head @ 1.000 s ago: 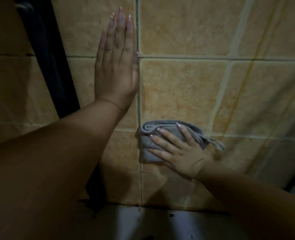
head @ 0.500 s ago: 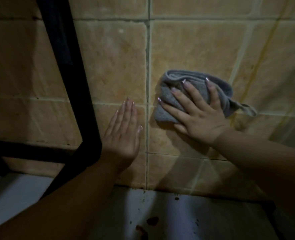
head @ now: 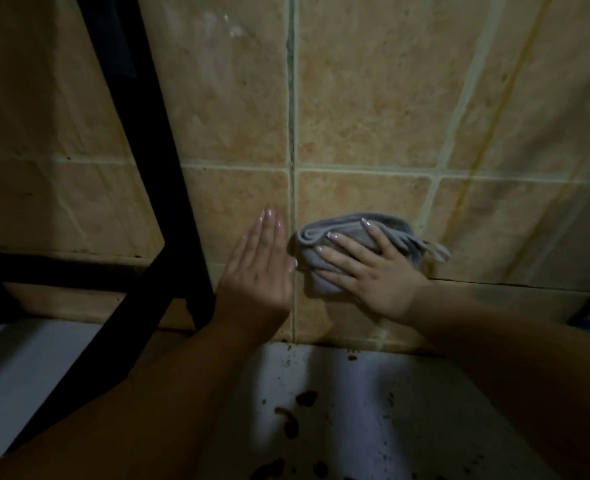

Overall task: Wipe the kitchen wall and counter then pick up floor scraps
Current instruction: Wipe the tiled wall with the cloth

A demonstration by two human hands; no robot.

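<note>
While your right hand (head: 373, 271) lies flat with fingers spread over the folded grey microfibre cloth (head: 352, 237), you press that cloth against the tan stone-look tiled wall (head: 373, 98), low down, just above the seam where wall meets the pale, speckled surface (head: 407, 410). One loop of the cloth sticks out to the right past your hand. Your left hand (head: 258, 268) is released and holds nothing: fingers straight and together, palm flat on the wall, just left of the dark vertical grout line (head: 290, 98). Its thumb tip sits right by the cloth's left edge; you can't tell whether they touch. Both hands are side by side on the lowest rows of tile. To your left, the black metal frame (head: 130, 133) slants across the wall, with a crossbar running out to the left edge. A yellowish streak (head: 494, 109) runs down the wall on the right. Below your forearms, reddish-brown scraps (head: 291, 426) and dark crumbs lie scattered on the surface. Light is dim, and the fine specks stay hard to make out.
</note>
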